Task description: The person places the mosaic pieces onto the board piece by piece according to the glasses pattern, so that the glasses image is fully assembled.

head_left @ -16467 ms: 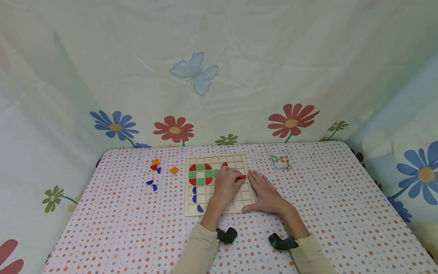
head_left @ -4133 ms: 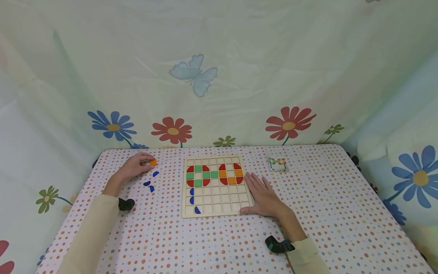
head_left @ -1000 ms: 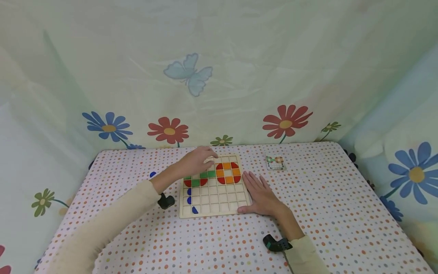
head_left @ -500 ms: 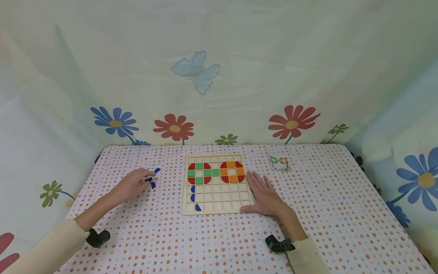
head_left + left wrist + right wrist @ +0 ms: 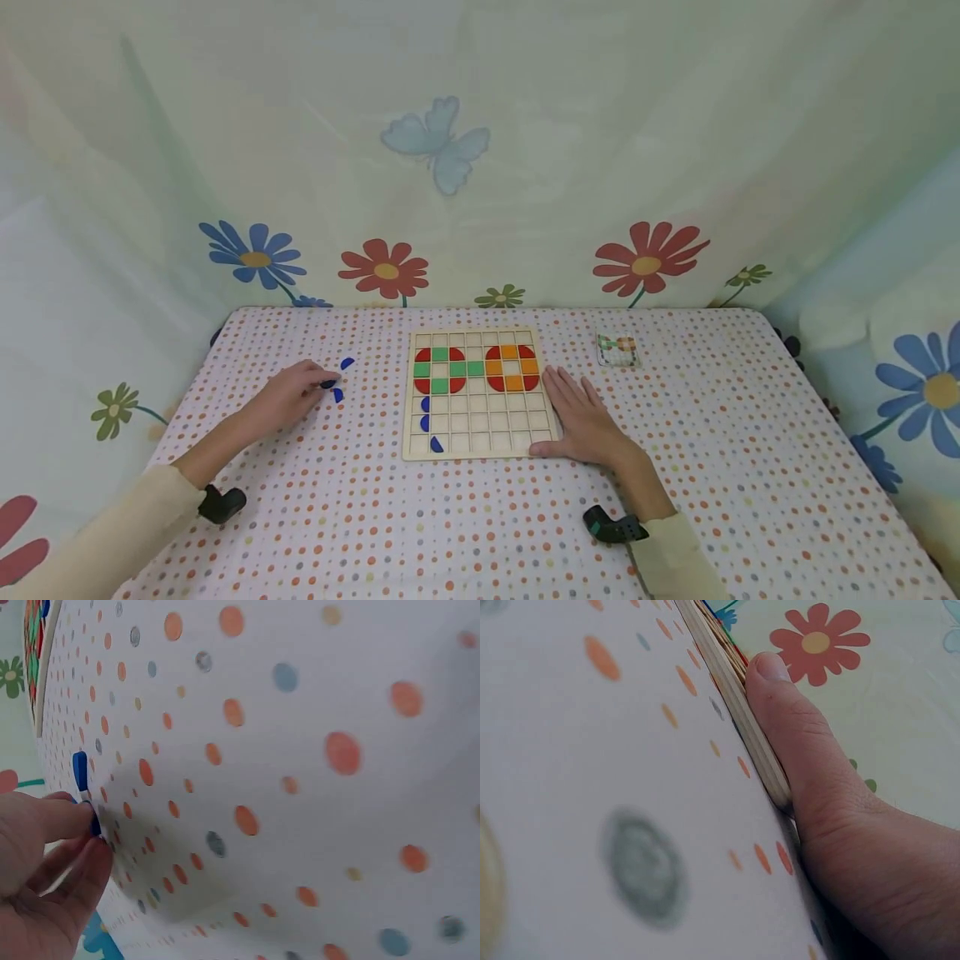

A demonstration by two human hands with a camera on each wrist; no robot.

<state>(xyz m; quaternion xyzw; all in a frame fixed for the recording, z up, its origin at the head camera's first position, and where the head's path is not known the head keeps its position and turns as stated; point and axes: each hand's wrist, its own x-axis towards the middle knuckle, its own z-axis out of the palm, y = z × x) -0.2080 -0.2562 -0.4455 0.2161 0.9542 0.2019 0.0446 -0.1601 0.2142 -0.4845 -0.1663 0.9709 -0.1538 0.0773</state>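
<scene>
A wooden grid board lies on the dotted tablecloth. It carries a red-and-green ring, a red-and-orange ring and blue pieces down its left column. My left hand is left of the board and pinches a small blue piece that rests on the cloth. Two more loose blue pieces lie beside it; in the left wrist view one of them is just past my fingertips. My right hand lies flat against the board's right edge, its thumb pressed to the rim.
A small pattern card lies right of the board near the back. A flowered curtain closes off the far edge and both sides of the table. The dotted cloth stretches in front of the board.
My left hand left the board after the orange ring's top square was filled, swung left to the loose blue pieces and now pinches one. The right hand has stayed put.
</scene>
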